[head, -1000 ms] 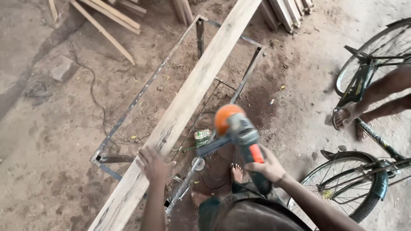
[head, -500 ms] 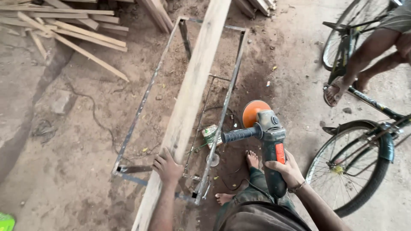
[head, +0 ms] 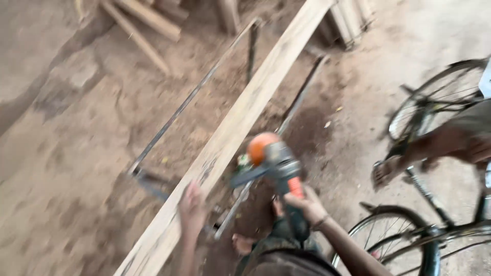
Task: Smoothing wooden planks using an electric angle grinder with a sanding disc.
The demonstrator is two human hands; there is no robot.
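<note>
while the left hand (head: 192,208) lies flat on the long wooden plank (head: 240,128), fingers spread — the right hand (head: 306,204) is clamped round the angle grinder (head: 276,166) beside it.

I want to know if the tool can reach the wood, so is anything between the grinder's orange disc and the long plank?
Nothing visible. The grinder, held in the right hand, hangs just right of the plank. The left hand rests on the plank nearer the person. The picture is blurred.

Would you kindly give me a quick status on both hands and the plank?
Left hand flat on plank. Right hand grips angle grinder, held beside plank. Bicycle and another person's foot close on right.
</note>
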